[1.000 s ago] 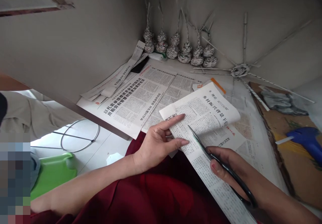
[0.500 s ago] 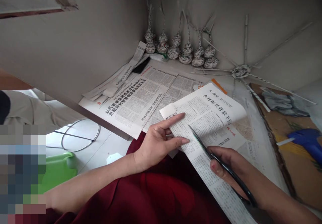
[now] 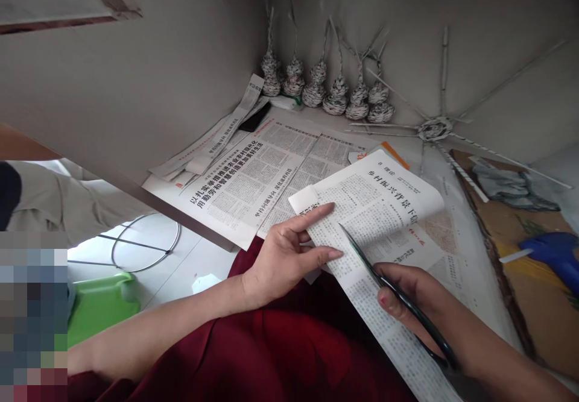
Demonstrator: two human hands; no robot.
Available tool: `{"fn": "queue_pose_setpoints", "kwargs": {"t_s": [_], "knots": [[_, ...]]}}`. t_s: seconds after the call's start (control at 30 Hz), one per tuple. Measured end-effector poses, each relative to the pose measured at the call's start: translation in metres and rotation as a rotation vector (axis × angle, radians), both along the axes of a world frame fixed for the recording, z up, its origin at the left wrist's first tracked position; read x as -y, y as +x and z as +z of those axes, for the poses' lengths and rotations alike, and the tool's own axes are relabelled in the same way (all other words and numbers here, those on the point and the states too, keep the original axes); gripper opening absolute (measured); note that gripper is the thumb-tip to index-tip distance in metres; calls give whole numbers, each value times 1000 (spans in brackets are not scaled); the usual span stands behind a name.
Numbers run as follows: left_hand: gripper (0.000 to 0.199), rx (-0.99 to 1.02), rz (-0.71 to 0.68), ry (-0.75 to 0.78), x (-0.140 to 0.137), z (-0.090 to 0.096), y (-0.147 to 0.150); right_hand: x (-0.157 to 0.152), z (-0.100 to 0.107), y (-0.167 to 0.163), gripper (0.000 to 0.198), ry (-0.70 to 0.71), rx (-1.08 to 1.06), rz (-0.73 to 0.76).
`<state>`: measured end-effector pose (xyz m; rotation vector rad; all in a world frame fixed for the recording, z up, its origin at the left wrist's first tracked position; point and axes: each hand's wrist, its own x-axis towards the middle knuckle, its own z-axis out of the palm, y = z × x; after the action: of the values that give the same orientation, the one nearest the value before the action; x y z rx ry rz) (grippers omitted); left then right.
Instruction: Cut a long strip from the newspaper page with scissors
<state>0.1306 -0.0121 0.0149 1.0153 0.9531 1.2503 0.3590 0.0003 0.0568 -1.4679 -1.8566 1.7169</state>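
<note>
My left hand grips the left edge of a newspaper sheet, with the index finger and thumb on top and the other fingers underneath. Black-handled scissors are in my right hand, its thumb and fingers around the handles. Their blades point up and left along a cut in the sheet, a little right of my left fingertips. Below the blades a long printed strip hangs partly separated towards the lower right, over dark red clothing.
More newspaper covers the table, with a dark phone-like object on it. Several woven paper gourds line the wall beside a spoked paper piece. A blue glue gun lies on cardboard at right. A green stool stands lower left.
Hands, scissors and newspaper hold almost the same position. The whole view has shifted very slightly.
</note>
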Motion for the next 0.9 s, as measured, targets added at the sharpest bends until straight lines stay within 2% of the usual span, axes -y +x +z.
{"fn": "queue_pose_setpoints", "kwargs": {"t_s": [0.2, 0.3, 0.4, 0.57, 0.73, 0.9], "knots": [[68, 46, 21, -12, -4, 2, 1, 2, 4, -3, 39, -18, 20, -55], [58, 90, 89, 26, -10, 3, -3, 0, 5, -3, 38, -61, 10, -36], [50, 35, 142, 60, -15, 3, -8, 0, 3, 0, 38, -88, 3, -13], [57, -5, 68, 28, -11, 4, -7, 3, -2, 0, 43, -40, -17, -58], [56, -76, 111, 50, -7, 6, -5, 0, -5, 0, 40, -21, -7, 4], [56, -61, 113, 58, -7, 6, -6, 0, -12, 3, 40, -16, -13, -4]]}}
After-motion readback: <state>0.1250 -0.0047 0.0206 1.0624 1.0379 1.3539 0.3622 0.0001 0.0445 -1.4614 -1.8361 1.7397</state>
